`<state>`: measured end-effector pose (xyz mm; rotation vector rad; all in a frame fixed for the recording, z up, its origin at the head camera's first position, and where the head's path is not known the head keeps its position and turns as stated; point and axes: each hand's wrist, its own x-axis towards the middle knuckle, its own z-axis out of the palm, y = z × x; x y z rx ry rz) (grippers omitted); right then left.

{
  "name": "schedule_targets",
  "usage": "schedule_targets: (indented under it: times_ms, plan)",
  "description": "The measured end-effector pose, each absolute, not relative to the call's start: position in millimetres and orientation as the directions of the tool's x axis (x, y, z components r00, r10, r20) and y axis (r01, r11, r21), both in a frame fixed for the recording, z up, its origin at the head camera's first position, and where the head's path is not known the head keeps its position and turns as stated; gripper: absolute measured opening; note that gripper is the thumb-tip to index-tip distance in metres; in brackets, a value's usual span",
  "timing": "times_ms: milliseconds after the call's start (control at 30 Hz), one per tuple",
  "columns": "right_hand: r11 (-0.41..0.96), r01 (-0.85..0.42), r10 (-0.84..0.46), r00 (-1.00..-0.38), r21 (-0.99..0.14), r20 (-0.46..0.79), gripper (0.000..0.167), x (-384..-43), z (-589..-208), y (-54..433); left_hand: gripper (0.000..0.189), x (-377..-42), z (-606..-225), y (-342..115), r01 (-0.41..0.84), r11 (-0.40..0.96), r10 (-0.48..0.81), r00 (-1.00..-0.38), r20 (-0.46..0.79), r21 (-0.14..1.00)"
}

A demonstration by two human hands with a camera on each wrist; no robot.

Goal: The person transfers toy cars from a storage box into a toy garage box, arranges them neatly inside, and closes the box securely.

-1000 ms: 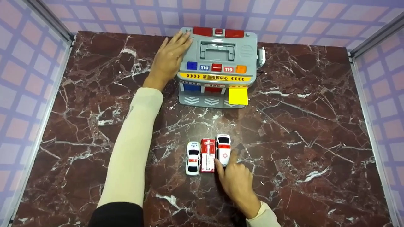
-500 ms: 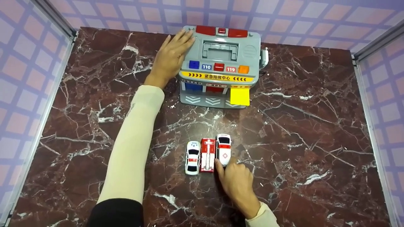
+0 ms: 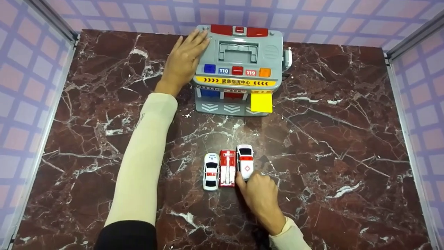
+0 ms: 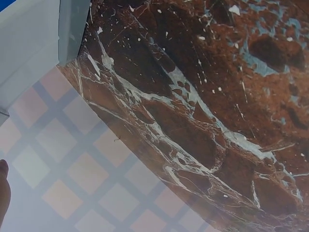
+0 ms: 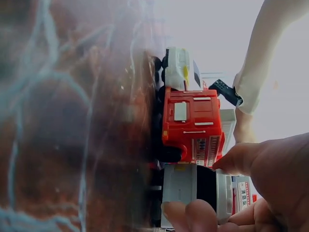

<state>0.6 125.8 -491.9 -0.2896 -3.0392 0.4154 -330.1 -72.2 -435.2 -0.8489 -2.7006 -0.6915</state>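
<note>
currently, right hand point(image 3: 260, 194): gripping the near end of the white ambulance point(image 3: 246, 165), thumb on the side toward the truck, other fingers curled against the opposite side.
left hand point(image 3: 184, 60): laid with fingers extended on the left edge of the roof of the toy station point(image 3: 239, 63), holding nothing.
ambulance: upright on the marbled table point(image 3: 329, 139), rightmost in a row of three, well apart from the station; red band across the top, red diamond mark behind it, dark window at the end toward the station.
fire truck point(image 3: 227, 163): red and white, in the middle of the row, just beside the ambulance, reaching slightly less far toward the station.
white car point(image 3: 211, 177): leftmost in the row, just beside the truck, with dark windows and a red patch on top.
station roof: grey, with a recessed handle, blue, red and orange blocks, and labels "110" and "119".
station front: blue door point(image 3: 210, 93) at left, red door point(image 3: 234, 95) in the middle, yellow door point(image 3: 262, 102) jutting out at right over the chevron-marked base.
sleeves: cream on both forearms, black above the left one.
surroundings: checkered walls point(image 3: 312, 21) behind and at both sides.
</note>
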Motion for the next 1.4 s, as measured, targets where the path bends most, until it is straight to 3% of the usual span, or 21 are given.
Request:
schedule_targets:
  times_ms: [367,1033,1400]
  plan:
    - [0.932,0.208,0.225,-0.974,-0.297,0.025,0.051,-2,-481,137,0.042,-332,-435,-64,0.583,0.735,0.512,-0.812,0.281,0.346]
    - [0.948,0.161,0.199,-0.973,-0.275,0.120,0.047,-9,-468,148,0.042,-333,-433,-66,0.603,0.722,0.501,-0.794,0.344,0.339]
    - [0.936,0.221,0.228,-0.974,-0.275,-0.008,0.052,-12,-466,152,0.043,-327,-434,-72,0.568,0.749,0.493,-0.822,0.285,0.341]
